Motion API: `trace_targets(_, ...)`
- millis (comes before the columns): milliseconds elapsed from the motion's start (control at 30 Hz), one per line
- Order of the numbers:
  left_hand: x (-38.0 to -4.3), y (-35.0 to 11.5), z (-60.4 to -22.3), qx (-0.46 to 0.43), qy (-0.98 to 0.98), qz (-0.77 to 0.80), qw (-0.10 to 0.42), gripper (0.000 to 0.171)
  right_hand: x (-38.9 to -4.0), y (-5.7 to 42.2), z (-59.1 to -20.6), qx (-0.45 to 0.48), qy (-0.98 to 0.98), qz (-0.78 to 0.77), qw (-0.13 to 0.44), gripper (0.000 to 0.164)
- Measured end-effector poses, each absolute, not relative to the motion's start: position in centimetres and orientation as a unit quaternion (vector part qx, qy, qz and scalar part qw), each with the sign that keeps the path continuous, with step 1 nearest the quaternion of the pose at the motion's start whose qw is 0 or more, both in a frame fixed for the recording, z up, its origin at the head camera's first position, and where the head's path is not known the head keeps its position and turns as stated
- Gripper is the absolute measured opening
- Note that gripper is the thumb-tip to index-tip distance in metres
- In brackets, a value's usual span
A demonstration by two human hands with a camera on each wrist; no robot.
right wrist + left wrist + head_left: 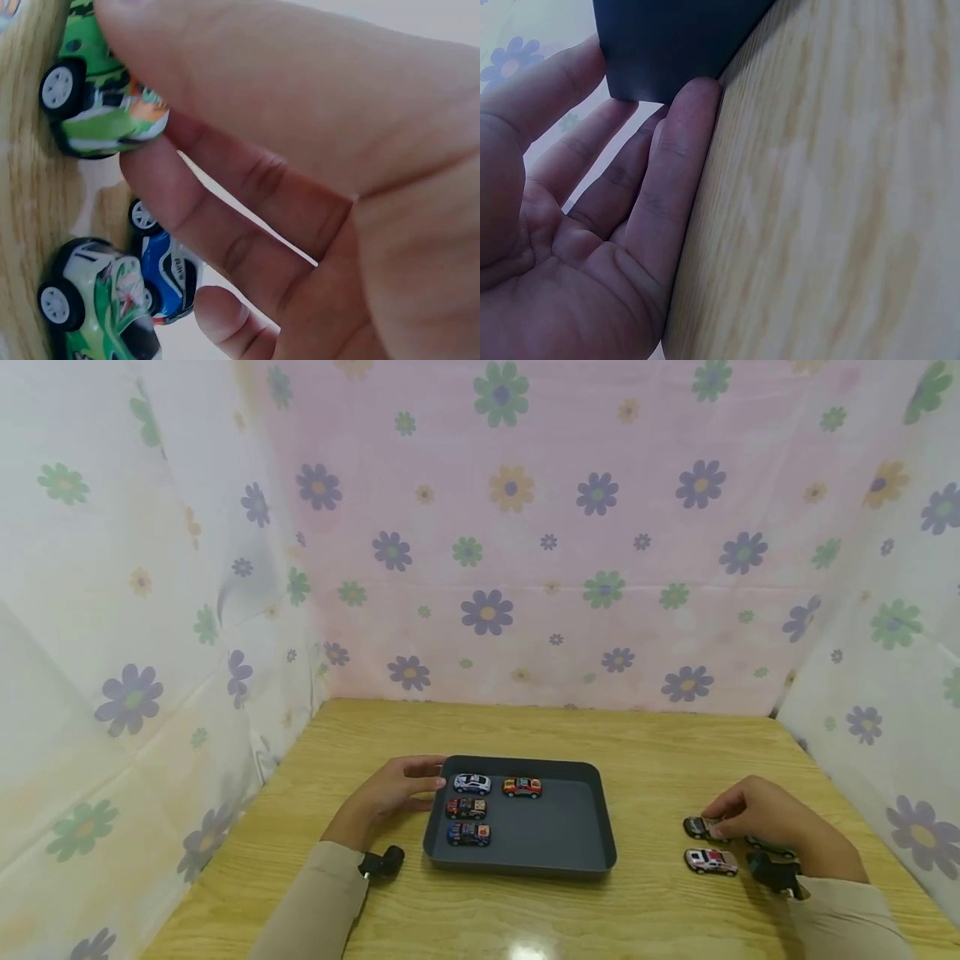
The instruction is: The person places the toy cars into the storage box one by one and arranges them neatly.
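Observation:
The dark grey tray [555, 860] holds several toy cars: a white one [472, 784], a black-and-red one [467, 808], a blue one [469, 834] and a red-and-yellow one [522, 787]. Against the tray's left side rests my left hand [393, 789], its fingers fairly straight and touching the outer wall [667, 45]. My right hand [772, 818] pinches a dark green toy car [90, 97] between thumb and fingers, low over the table. Just in front of it lies a white-and-red toy car [711, 862].
Below the right hand in its wrist view stand a green-and-white toy car [105, 300] and a blue toy car [169, 270]. Wood-grain tabletop [525, 727] surrounds the tray. Flowered cloth [555, 560] hangs along the back and both sides.

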State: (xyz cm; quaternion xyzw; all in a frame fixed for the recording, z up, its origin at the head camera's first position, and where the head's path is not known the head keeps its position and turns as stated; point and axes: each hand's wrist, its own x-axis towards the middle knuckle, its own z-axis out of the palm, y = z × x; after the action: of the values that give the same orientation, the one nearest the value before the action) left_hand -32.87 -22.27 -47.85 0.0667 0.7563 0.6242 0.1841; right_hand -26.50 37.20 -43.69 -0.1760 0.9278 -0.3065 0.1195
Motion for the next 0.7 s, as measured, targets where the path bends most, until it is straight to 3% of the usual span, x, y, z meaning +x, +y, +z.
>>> trace_targets(700, -32.9, -22.2, -48.0, 0.065, 0.755, 0.626, 0.181, 0.059, -26.3, 35.0, -42.9, -0.144, 0.931, -0.306, 0.135, 0.026)
